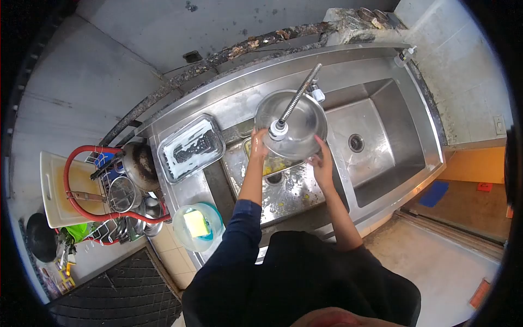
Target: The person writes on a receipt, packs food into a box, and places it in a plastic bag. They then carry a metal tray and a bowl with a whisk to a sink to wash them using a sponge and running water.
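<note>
Between my two hands is a round, shiny metal bowl [305, 122], held over the left sink basin [239, 177] beneath the hose faucet [298, 101]. My left hand [259, 145] grips the rim on the left, and my right hand [322, 162] grips it at the lower right. The white spray head [278, 130] hangs over the bowl's left part; whether water runs cannot be made out. Below the bowl, partly hidden by it, a rectangular tray [278, 165] with yellow residue lies in the basin. Yellow bits are scattered on the basin floor around the drain.
A rectangular dish [192, 148] with white suds sits on the left counter. Nearer me stands a clear tub [188, 240] with a yellow sponge [196, 224]. A rack [117, 218] of cookware is at far left. The right basin [365, 128] has a round drain. A soap bottle [404, 56] stands in the back corner.
</note>
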### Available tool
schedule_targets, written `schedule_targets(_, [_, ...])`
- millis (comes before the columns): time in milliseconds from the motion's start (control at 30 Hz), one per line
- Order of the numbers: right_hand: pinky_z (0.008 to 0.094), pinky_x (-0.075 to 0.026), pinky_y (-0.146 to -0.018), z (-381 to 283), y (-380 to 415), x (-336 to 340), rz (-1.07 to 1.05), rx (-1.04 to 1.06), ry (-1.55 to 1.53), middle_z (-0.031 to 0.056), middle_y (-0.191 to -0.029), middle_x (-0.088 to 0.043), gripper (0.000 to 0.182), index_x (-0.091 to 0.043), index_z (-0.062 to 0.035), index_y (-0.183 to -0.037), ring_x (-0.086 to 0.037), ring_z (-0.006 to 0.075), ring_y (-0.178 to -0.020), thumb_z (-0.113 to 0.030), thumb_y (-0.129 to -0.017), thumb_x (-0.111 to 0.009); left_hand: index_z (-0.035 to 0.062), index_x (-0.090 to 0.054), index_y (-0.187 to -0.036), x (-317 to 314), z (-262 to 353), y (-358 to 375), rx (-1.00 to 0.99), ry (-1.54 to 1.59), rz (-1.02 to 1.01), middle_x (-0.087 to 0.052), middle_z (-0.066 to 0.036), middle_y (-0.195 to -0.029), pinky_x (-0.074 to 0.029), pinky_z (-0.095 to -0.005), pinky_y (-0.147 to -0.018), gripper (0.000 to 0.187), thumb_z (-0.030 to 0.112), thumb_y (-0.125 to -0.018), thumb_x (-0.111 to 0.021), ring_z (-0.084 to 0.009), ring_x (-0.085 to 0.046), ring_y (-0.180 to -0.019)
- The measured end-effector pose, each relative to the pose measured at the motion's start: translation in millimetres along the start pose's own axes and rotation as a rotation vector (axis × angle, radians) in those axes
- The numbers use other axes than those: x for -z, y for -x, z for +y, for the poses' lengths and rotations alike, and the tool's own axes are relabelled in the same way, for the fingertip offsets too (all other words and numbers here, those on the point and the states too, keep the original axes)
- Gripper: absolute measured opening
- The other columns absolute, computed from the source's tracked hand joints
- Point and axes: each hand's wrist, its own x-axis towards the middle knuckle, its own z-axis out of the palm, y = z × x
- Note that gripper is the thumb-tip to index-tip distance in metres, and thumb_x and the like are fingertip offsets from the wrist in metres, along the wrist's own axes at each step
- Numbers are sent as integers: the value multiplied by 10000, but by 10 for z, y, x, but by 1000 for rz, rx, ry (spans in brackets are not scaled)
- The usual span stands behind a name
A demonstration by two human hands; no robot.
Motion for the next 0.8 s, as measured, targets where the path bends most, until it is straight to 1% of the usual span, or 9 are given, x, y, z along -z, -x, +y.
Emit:
schedule_targets(167, [369, -509, -878, 327, -129, -255, 13, -207, -411, 106, -1436, -229, 782, -246, -175, -1417, -437, 269, -1195, 199, -746, -389, 0, -524, -1204, -179, 569, 389, -642, -532, -28, -500, -74, -1231, -341, -317, -1004, 680, -115, -544, -411, -218, -478, -1157])
schedule_targets(233, [355, -513, -868, 599, -169, -318, -229, -193, -178, 105, -1440, -207, 815, -262, -165, -1410, -445, 271, -1188, 224, -704, -381, 4, -568, -1183, -298, 759, 627, -655, -572, -19, -456, -87, -1291, -258, -304, -1046, 664, -143, -555, -413, -218, -396, -1230])
schedule_targets(367, [279, -500, -736, 433, -97, -546, -139, -5, 354, 130, -1315, -333, 797, -320, -144, -1377, -500, 240, -1108, 196, -670, -457, 14, -554, -1209, -520, 957, 1000, -761, -864, 64, -465, -95, -1294, -270, -310, -1043, 684, -181, -581, -366, -218, -406, -1227])
schedule_targets(433, [277, -474, -716, 447, -38, -508, -91, -8, 373, 131, -1265, -381, 779, -328, -139, -1371, -520, 214, -1072, 178, -675, -480, 25, -559, -1209, -461, 955, 1100, -630, -811, 117, -470, -110, -1290, -223, -317, -1066, 684, -185, -592, -354, -217, -366, -1261])
schedule_targets(467, [286, -472, -739, 530, -21, -422, -47, 11, 372, 132, -1244, -408, 761, -338, -131, -1364, -526, 214, -1061, 171, -682, -484, 64, -538, -1246, -265, 895, 1062, -583, -725, 144, -505, -142, -1244, -420, -295, -902, 734, -192, -586, -343, -220, -535, -1053])
schedule_targets(500, [295, -471, -761, 610, -11, -330, 0, 31, 372, 134, -1224, -434, 742, -348, -123, -1358, -531, 214, -1051, 164, -688, -488, 64, -538, -1246, -55, 862, 1041, -587, -725, 146, -505, -142, -1244, -420, -295, -902, 734, -192, -586, -343, -220, -535, -1053])
schedule_targets(567, [315, -467, -803, 423, 42, -134, 15, 3, 347, 145, -1177, -478, 689, -389, -104, -1329, -543, 238, -1026, 151, -694, -467, 103, -469, -1311, 216, 839, 1047, -65, -439, 270, -560, -165, -1141, -469, -276, -555, 807, -186, -567, -349, -214, -582, -693])
schedule_targets(600, [319, -464, -820, 326, 98, -23, 20, 11, 357, 159, -1168, -483, 681, -406, -98, -1313, -540, 257, -1029, 158, -683, -437, 124, -359, -1376, 315, 783, 1008, 56, -350, 335, -590, -160, -1057, -326, -276, -360, 862, -180, -570, -357, -198, -463, -462])
schedule_targets(800, [523, -286, -1004, -696, 337, 175, -87, 325, 848, 219, -1233, -377, 664, -477, -159, -1230, -377, 382, -1182, 59, -603, -491, 148, -270, -1396, 482, -5, 848, 299, -275, 153, -570, -157, -1090, -515, -320, -565, 835, -172, -644, -437, -253, -614, -769])
